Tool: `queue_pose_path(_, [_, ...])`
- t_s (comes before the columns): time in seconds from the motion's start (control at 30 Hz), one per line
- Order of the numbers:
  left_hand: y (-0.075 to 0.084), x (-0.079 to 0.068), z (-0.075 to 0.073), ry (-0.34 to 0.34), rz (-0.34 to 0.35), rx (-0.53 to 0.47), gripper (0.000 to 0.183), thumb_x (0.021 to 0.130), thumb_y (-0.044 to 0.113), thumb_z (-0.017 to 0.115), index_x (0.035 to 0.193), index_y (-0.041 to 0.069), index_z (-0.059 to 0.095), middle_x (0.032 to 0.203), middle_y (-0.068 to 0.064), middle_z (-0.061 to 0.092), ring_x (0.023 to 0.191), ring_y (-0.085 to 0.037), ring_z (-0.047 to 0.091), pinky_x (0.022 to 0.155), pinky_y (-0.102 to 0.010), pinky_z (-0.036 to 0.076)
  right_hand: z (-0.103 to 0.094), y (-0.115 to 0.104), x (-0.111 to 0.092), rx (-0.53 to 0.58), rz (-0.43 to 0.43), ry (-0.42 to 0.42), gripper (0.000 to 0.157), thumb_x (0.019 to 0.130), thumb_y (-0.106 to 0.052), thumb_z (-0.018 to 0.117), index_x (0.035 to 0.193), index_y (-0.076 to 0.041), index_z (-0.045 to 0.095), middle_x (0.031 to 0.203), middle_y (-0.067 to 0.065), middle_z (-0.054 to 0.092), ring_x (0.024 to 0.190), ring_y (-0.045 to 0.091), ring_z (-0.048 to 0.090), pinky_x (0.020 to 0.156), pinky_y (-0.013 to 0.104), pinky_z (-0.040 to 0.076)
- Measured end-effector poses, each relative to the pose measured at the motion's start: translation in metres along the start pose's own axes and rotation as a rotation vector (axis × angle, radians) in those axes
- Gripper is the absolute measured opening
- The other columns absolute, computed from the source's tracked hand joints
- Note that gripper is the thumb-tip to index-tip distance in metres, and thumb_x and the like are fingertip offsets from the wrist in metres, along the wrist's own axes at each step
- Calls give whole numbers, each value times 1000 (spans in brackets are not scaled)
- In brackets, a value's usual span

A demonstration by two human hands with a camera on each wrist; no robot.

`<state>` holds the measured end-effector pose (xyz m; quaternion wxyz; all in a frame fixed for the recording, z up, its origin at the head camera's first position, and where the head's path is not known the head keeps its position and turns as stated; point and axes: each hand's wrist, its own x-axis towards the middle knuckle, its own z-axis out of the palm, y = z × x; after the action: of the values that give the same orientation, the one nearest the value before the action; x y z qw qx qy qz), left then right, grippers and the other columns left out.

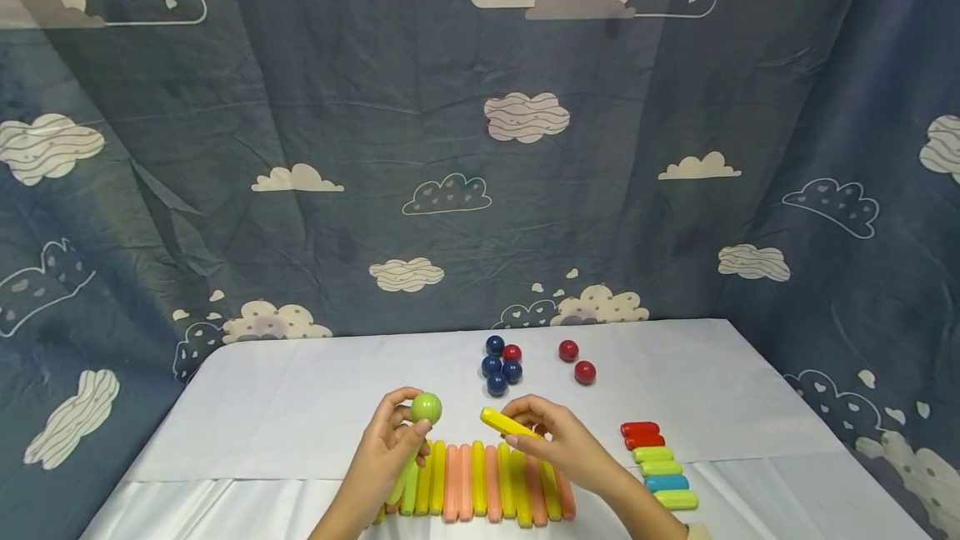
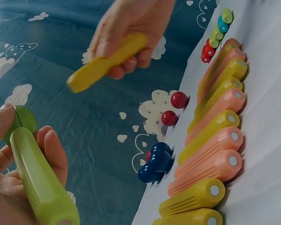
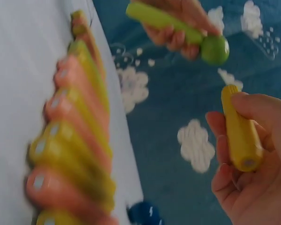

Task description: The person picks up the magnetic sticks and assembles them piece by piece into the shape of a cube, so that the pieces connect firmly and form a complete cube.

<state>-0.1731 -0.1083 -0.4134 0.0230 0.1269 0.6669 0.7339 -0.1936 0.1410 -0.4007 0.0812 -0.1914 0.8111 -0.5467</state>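
Observation:
My left hand (image 1: 386, 444) is raised over the left end of a row of sticks. It grips a green ball (image 1: 426, 408) and a ridged light-green stick (image 2: 42, 180), whose end meets the ball. Opposite it, my right hand (image 1: 562, 444) pinches a yellow stick (image 1: 501, 421) between thumb and fingers, tilted with its free end towards the ball. Ball and yellow stick are apart. Below both hands lie yellow and salmon-pink sticks (image 1: 492, 486) side by side on the white cloth, with pale round tips showing in the left wrist view. My left hand hides some of the row's left end.
Behind the hands sit several dark-blue balls (image 1: 497, 383) clustered with a red ball (image 1: 512, 352); two more red balls (image 1: 585, 372) lie to their right. At the right, red, green and blue short sticks (image 1: 666, 482) form a column. A cloud-printed curtain (image 1: 450, 132) hangs behind the table (image 1: 300, 407).

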Motion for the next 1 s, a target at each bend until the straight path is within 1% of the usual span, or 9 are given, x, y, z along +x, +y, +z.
queue_pose_path(0.17, [0, -1, 2, -62, -25, 25, 43, 91, 19, 54, 126, 7, 33, 102, -16, 50, 72, -18, 54, 70, -33, 50, 11, -13, 2, 55, -83, -34, 30, 84, -24, 64, 109, -7, 60, 106, 5, 60, 87, 18, 57, 78, 25, 48])
queue_pose_path(0.3, [-2, -1, 3, -105, -49, 31, 47, 91, 24, 54, 128, 7, 30, 105, -16, 51, 78, -22, 56, 72, -34, 50, 17, -17, 5, 38, -127, -32, 28, 85, -25, 63, 108, -9, 61, 107, 3, 61, 88, 16, 58, 79, 25, 48])
queue_pose_path(0.43, [-3, -1, 3, -126, -59, -5, 48, 91, 24, 54, 127, 6, 27, 111, -17, 49, 83, -27, 56, 73, -34, 50, 19, -17, 7, 38, -150, -23, 27, 84, -24, 64, 107, -10, 61, 106, 2, 61, 88, 16, 58, 79, 25, 48])
queue_pose_path(0.53, [-2, -1, 6, -111, -68, -21, 48, 91, 23, 54, 125, 6, 26, 115, -16, 47, 81, -24, 55, 73, -32, 50, 21, -17, 8, 59, -147, -19, 27, 83, -23, 65, 105, -9, 61, 103, 2, 61, 87, 17, 58, 78, 25, 48])
queue_pose_path(0.6, [-1, 0, 8, -92, -78, -18, 49, 90, 23, 55, 125, 6, 25, 114, -14, 47, 77, -20, 54, 70, -29, 49, 22, -17, 8, 71, -143, -20, 27, 83, -24, 66, 104, -8, 60, 102, 2, 61, 86, 17, 58, 78, 24, 48])
queue_pose_path(0.7, [-1, 1, 14, -49, -102, -13, 50, 88, 24, 59, 125, 6, 29, 104, -11, 49, 69, -15, 49, 64, -25, 46, 23, -17, 9, 76, -153, -27, 26, 83, -23, 66, 103, -7, 60, 101, 1, 61, 86, 17, 58, 78, 24, 48])
queue_pose_path(0.87, [-1, 6, 20, 3, -130, -67, 47, 84, 22, 64, 119, 3, 38, 89, -8, 48, 61, -15, 44, 57, -22, 42, 24, -16, 11, 60, -179, -38, 23, 83, -21, 65, 103, -10, 60, 100, 1, 61, 85, 17, 58, 78, 25, 48])
queue_pose_path(1.0, [1, 8, 22, 50, -122, -76, 43, 83, 20, 65, 113, 1, 40, 84, -8, 49, 59, -15, 44, 55, -21, 42, 17, -14, 13, 9, -183, -45, 30, 82, -27, 67, 107, -13, 59, 104, -4, 60, 91, 15, 55, 84, 24, 44])
